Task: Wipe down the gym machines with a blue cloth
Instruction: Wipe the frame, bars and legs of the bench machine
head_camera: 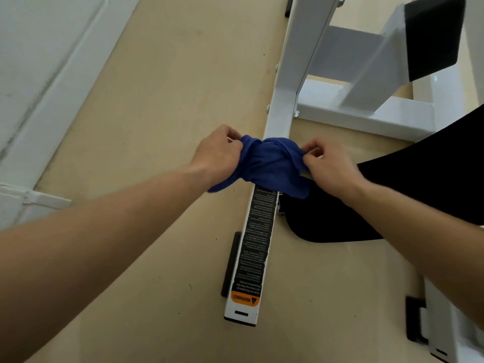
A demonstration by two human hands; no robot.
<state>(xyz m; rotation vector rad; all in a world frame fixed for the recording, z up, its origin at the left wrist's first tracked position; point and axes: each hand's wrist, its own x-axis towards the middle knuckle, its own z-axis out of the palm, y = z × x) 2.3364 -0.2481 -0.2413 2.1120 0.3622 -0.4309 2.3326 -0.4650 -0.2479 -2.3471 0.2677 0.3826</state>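
Well, gripping crumpled blue fabric cloth with left hand and right hand over long white metal machine bar; looks early, wiping mostly ahead.

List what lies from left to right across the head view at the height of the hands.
From the left: white wall → tan floor → left hand → blue cloth → right hand.

The cloth is showing deep blue. The machine frame is gleaming white, its label carrying white print on black with an orange warning band. The floor is looking beige, the pad black.
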